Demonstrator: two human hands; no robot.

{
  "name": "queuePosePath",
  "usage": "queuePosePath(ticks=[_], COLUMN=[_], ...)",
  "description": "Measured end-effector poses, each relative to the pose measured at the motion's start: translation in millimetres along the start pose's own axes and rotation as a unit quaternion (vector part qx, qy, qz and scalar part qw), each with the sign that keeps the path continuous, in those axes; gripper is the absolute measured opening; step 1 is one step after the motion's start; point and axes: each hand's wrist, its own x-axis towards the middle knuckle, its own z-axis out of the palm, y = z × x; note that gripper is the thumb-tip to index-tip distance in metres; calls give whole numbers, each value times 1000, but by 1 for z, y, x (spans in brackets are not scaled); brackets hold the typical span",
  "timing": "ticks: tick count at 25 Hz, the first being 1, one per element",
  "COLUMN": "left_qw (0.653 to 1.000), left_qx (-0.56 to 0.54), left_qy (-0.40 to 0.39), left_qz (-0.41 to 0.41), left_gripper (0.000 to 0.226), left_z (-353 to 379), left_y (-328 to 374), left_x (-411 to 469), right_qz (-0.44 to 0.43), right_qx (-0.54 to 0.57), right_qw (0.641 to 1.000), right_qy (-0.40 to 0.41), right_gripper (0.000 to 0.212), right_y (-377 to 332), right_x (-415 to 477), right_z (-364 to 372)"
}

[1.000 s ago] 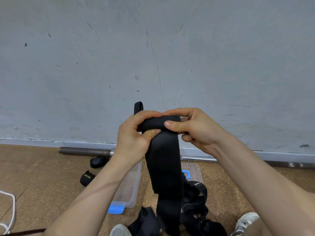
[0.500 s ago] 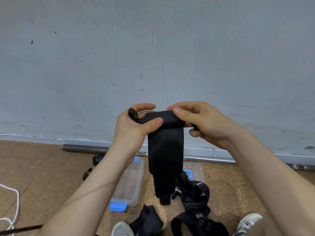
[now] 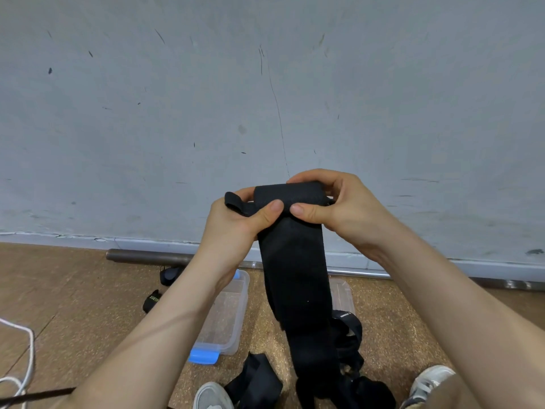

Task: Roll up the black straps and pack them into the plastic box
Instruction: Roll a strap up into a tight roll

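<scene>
Grey scuffed wall (image 3: 265, 84) behind, brown speckled floor (image 3: 73, 290) below. Black strap (image 3: 292, 261) is held up in the air in front of the wall, well above the plastic box (image 3: 241, 293). Its top end is started as a short roll, and the long tail hangs straight down to the floor. Left hand (image 3: 236, 228) and right hand (image 3: 339, 208) both pinch the roll: thumbs pressed on the near face almost tip to tip, fingers curled over the back. A small loop (image 3: 233, 200) sticks out at the left end.

Step in hand, as I judge it: rolling.
- Keep the thumbs tight on the seam.
- Turn the roll evenly so the edges stack flush.
- Let the tail feed without twisting.

Strap is wide, flat woven webbing, matte, limp, likely springy, so a slack roll would unwind.

Box is clear rigid plastic, rectangular, with a blue clip, open on the floor. A clear lid (image 3: 342, 293) lies beside it. Loose straps (image 3: 256, 385) lie tangled near two pale shoes (image 3: 211, 397). Two small rolled bundles (image 3: 152, 301) sit left of the box. Metal bar (image 3: 141, 256) along the wall, white cord (image 3: 26, 349) at the far left.
</scene>
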Motion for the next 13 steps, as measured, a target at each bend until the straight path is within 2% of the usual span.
queuePosePath(ticks=[3, 5, 7, 11, 13], left_qw=[1000, 998, 998, 997, 991], left_qx=[-27, -50, -61, -81, -121], left_qy=[-11, -22, -27, 13, 49], left_qz=[-2, -15, -21, -4, -4], left_gripper=[27, 27, 25, 35, 29], left_z=[0, 1, 2, 6, 6], left_y=[-3, -3, -5, -4, -2], left_x=[0, -1, -1, -2, 0], right_qz=[-14, 51, 96, 80, 106], right_qx=[-46, 7, 53, 70, 169], right_qw=[999, 996, 988, 994, 978], right_qy=[-17, -79, -112, -35, -55], right_gripper=[26, 28, 39, 28, 25], right_y=[0, -7, -8, -2, 4], right_x=[-1, -2, 0, 6, 5], right_z=[1, -6, -15, -15, -13])
